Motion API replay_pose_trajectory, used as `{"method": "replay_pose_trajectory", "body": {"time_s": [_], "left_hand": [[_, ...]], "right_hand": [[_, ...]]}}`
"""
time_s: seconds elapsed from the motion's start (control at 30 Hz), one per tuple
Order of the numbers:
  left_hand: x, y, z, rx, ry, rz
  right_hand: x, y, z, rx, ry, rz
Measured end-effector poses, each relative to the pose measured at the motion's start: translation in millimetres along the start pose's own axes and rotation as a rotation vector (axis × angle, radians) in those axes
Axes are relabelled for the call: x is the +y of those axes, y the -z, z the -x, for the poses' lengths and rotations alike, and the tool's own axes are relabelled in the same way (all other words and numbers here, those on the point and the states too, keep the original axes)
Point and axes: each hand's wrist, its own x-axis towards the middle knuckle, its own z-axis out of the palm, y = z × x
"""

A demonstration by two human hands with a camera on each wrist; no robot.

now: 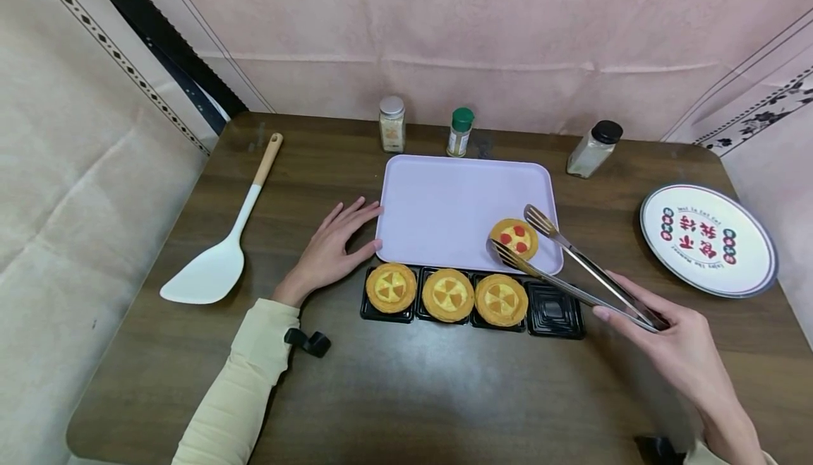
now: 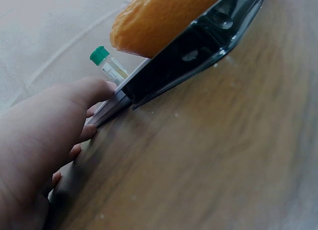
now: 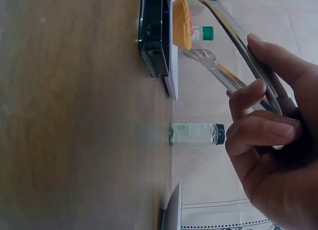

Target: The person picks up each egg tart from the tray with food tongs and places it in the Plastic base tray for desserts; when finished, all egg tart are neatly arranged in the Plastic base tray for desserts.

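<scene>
My left hand (image 1: 336,250) lies with fingers extended, its fingertips and thumb touching the left edge of a pale lilac tray (image 1: 444,197). In my right hand (image 1: 679,352) I hold metal tongs (image 1: 591,265) near the hinge end. Their two tips are spread on either side of a small round tart with red pieces (image 1: 517,240), at the tray's front right corner. Contact between tips and tart is unclear. A black plastic tray (image 1: 555,312) sits in front, with three yellow tarts (image 1: 447,296) in its compartments. Its rightmost compartment shows bare black plastic.
Behind the lilac tray stand a grey-capped jar (image 1: 392,126) and a green-capped jar (image 1: 460,133). A black-capped jar (image 1: 593,151) is at back right. A white plate with red lettering (image 1: 708,274) lies right; a white spatula with wooden handle (image 1: 212,267) lies left.
</scene>
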Motion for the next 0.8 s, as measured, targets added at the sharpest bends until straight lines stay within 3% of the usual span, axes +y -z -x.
{"method": "replay_pose_trajectory", "body": {"time_s": [0.37, 0.8], "left_hand": [[-0.6, -0.9, -0.6, 0.002, -0.003, 0.006], [-2.4, -1.9, -0.6, 0.006, -0.010, -0.001]], "right_hand": [[3.0, -3.2, -1.6, -0.019, -0.039, 0.044], [1.6, -5.1, -0.7, -0.031, 0.001, 0.041]]}}
